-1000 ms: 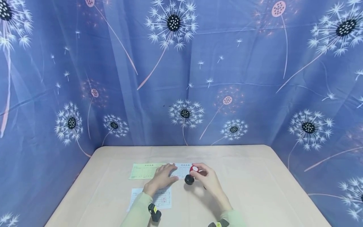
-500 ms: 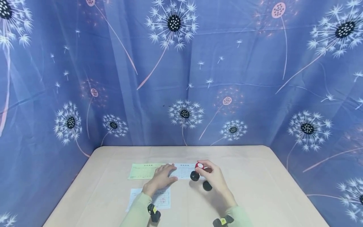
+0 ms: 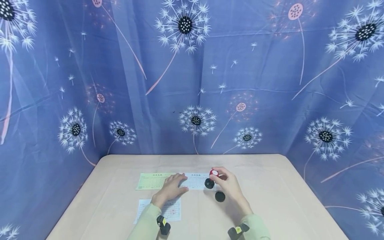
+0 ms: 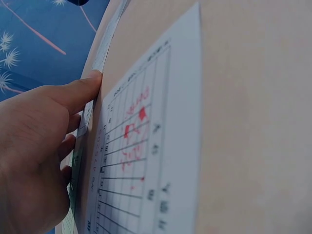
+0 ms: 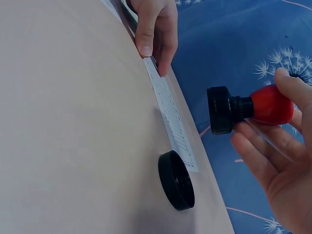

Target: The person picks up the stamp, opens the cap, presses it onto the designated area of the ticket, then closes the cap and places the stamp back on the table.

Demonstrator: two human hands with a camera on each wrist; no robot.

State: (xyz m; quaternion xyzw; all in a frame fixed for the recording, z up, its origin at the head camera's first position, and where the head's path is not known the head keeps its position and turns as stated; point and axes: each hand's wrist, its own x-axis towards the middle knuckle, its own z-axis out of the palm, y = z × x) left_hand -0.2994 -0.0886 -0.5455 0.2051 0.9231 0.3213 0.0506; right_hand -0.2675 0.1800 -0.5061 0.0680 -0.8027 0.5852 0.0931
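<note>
My right hand [image 3: 229,186] grips the red handle of a stamp [image 5: 270,105] between thumb and fingers. The stamp's black round head [image 5: 219,109] is raised off the table. Below it on the tabletop lies a round black stamp cap [image 3: 220,196], hollow side showing in the right wrist view. Fingers outstretched, my left hand [image 3: 171,186] rests where a green printed slip [image 3: 150,181] meets a pale blue printed slip [image 3: 195,181], covering part of both. Nearer me, partly under the left forearm, lies a white printed slip [image 4: 180,97] bearing red stamp marks [image 4: 131,129].
The tabletop [image 3: 270,206] is pale beige with rounded far corners. Blue curtains [image 3: 162,120] with dandelion prints hang behind and on both sides. A black wrist camera [image 3: 163,226] sits on the left sleeve, another camera [image 3: 238,230] on the right.
My right hand has moved right with the stamp, slightly away from me. The black cap, mostly hidden a second ago, now shows fully. The left hand has stayed in place.
</note>
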